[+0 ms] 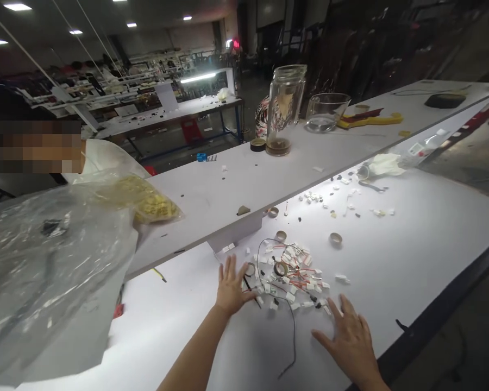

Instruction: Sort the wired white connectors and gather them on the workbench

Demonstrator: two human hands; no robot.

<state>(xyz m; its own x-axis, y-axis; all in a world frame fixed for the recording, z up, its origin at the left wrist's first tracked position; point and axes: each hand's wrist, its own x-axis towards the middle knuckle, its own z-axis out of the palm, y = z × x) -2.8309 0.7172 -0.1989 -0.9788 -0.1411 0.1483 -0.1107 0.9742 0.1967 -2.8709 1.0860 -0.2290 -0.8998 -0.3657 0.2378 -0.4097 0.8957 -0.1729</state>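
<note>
A heap of small white connectors [291,297], some with short red wires, lies spread on the white tabletop [391,260]. At its left edge is my left hand [230,288], palm down with the fingers spread and nothing held. The fingers are beside a tape ring [250,269] and a short black piece [246,282]. My right hand [349,336] hovers or rests at the heap's lower right, fingers apart and holding nothing. A dark tape ring [281,269] sits in the heap. One thin black wire [294,331] curves out of it toward the front edge.
A raised shelf [236,184] runs behind, bearing a glass jar [285,111], a glass cup [326,111] and a yellow tool [375,120]. Clear plastic sheeting [57,271] and a bag of yellow parts [157,206] cover the left. Another person [106,157] sits beyond the shelf.
</note>
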